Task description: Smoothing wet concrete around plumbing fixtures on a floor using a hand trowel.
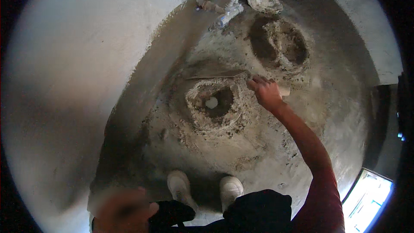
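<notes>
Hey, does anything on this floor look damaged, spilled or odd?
Yes. The near hole has a ragged, crumbly rim, with crumbs scattered beside it, unlike the smoother floor farther right. The far hole looks rough too, with a lumpy ridge across it. The right hand holds a flat-bladed tool by the near rim.

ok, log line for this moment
right hand: gripping trowel; blade: by far rim of nearer hole; second hole: beyond, right; shoes: near side
</notes>
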A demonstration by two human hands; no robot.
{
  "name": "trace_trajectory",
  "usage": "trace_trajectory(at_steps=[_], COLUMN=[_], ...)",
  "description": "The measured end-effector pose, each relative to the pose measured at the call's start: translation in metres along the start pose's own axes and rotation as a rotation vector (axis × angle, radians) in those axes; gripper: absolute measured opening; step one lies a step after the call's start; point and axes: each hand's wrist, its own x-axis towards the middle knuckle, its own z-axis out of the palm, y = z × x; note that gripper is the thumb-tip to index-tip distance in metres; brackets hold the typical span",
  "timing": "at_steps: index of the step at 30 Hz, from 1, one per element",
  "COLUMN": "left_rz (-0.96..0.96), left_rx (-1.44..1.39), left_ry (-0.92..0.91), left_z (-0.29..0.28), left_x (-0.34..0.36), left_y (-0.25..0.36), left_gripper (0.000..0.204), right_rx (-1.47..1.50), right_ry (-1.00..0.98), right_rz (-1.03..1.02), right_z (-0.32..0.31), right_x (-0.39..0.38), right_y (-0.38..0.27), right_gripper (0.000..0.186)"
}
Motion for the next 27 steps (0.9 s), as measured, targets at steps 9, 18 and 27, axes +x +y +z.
trace_trajectory(at_steps=[9, 18, 27], left_rz=[0.157, 0.079, 0.369], left_rx=[0.209, 0.060, 0.109], left_ry=[0.105, 0.422, 0.385], left_z=[-0.011, 0.018, 0.001], left_x=[-0.058, -0.078, -0.023], left_y=[0.014, 0.019, 0.034], left_gripper=[0.024, 0.025, 0.023], right_rx=[0.086, 0.242, 0.201], right_ry=[0.044, -0.140, 0.172], right_rz=[0.412, 0.498, 0.711], right_z=[-0.008, 0.000, 0.009], right_x=[-0.058, -0.103, -0.161], right_y=[0.000, -0.066, -0.104], right_gripper=[0.046, 0.049, 0.045])
